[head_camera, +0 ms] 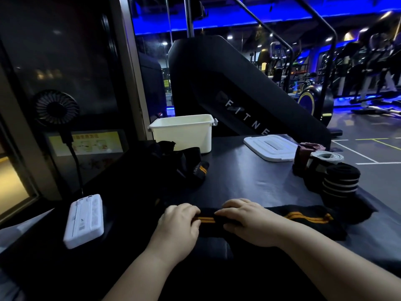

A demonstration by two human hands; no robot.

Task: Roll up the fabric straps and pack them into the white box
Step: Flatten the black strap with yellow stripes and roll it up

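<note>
With left hand [180, 222] and right hand [247, 220], fingers curled, we grip the orange-striped strap [308, 219], lying left-to-right, tail pointing right.

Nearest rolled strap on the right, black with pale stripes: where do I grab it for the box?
Probably from above, pinching the black striped roll across its banded sides, near to right. It stands on end, and the white-topped roll crowds its far left side.

Your left hand [179, 222]: curled over the black strap [308, 222].
Your right hand [249, 220]: gripping the same strap.
White box [184, 135]: lid off, at the back.
</note>
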